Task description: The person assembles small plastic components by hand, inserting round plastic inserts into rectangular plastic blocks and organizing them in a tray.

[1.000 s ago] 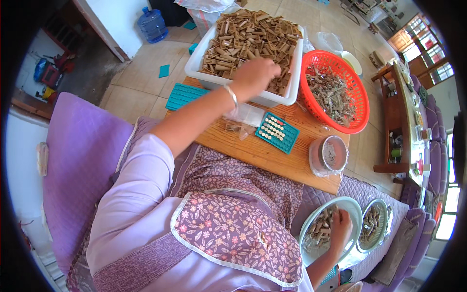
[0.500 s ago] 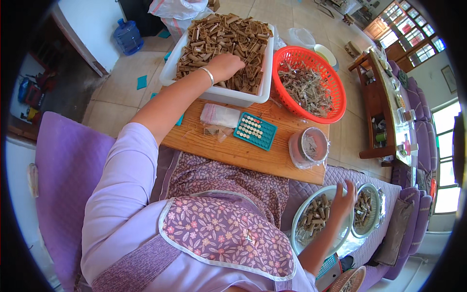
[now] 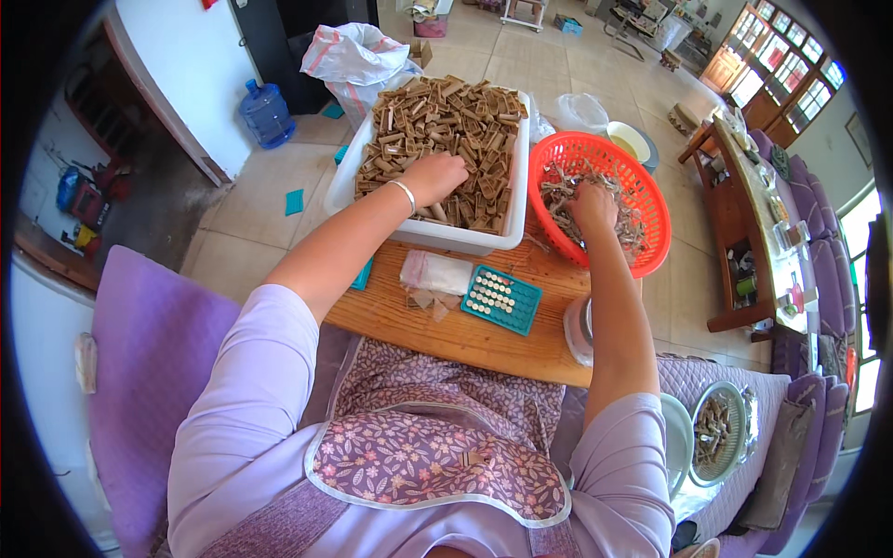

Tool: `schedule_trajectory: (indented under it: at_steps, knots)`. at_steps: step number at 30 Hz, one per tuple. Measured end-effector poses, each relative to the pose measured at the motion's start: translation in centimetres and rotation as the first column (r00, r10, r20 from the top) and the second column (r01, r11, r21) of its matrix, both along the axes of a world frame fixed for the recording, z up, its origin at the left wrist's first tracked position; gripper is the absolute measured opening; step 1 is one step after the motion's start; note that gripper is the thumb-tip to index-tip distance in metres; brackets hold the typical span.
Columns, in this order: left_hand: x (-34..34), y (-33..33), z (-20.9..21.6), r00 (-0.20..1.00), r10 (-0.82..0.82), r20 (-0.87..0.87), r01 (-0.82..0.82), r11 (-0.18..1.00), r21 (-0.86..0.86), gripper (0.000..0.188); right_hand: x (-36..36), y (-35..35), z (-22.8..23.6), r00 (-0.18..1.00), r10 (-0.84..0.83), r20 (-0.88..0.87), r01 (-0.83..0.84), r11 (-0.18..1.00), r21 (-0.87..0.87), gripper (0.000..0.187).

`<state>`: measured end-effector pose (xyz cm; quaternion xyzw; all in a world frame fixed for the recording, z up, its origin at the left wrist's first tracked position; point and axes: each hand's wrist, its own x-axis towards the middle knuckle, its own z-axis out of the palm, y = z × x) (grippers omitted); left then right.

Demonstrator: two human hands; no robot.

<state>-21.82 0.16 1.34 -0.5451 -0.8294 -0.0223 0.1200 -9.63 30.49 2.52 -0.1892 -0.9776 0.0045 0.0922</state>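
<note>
My left hand (image 3: 436, 178) rests on the heap of short brown trough-shaped pieces (image 3: 437, 112) in a white rectangular tub (image 3: 446, 236). Its fingers curl down together, tips hidden, so what they pinch does not show. My right hand (image 3: 593, 205) reaches into a red slotted basket (image 3: 659, 219) of thin, crinkled, translucent brownish strips (image 3: 633, 232). The fingers bend into the strips and their tips are covered. Between my arms, on a wooden table (image 3: 428, 330), lies a teal tray (image 3: 521, 312) with rows of small pale discs. Beside it is a plastic-wrapped white bundle (image 3: 437, 272).
A round container (image 3: 579, 325) stands partly behind my right forearm. Pale green bowls and a basket (image 3: 714, 432) of brown pieces sit on the padded purple seat at right. A blue water jug (image 3: 267, 116) and a white sack (image 3: 358, 56) stand beyond the tub.
My right hand has gone from above the pale bowl at lower right up into the red basket. My left hand stays in the brown pieces; the view has shifted.
</note>
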Motion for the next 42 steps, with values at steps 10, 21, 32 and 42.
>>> schedule_trajectory:
  at_steps: [10,21,32,42]
  knots:
    - [1.6,-2.8,2.5,0.987,0.153,0.043,-0.159,0.964,0.211,0.010,1.0,4.6,-0.1,0.709,-0.226,-0.669,-0.294,0.767,-0.571,0.018]
    - [7.6,-5.8,5.5,0.973,0.178,0.145,-0.228,0.826,0.515,0.025,5.1,4.4,15.2,0.419,-0.319,-0.850,-0.791,0.331,-0.514,0.014]
    - [21.9,-4.0,0.0,0.684,-0.114,0.720,-0.466,0.691,0.553,0.016,18.4,-16.1,3.1,0.969,-0.087,-0.232,-0.248,-0.372,-0.894,0.009]
    - [26.5,-2.8,-3.2,0.073,-0.275,0.959,-0.679,0.690,0.249,0.022,23.3,-20.5,-3.2,0.950,-0.189,-0.247,-0.295,-0.296,-0.908,0.013]
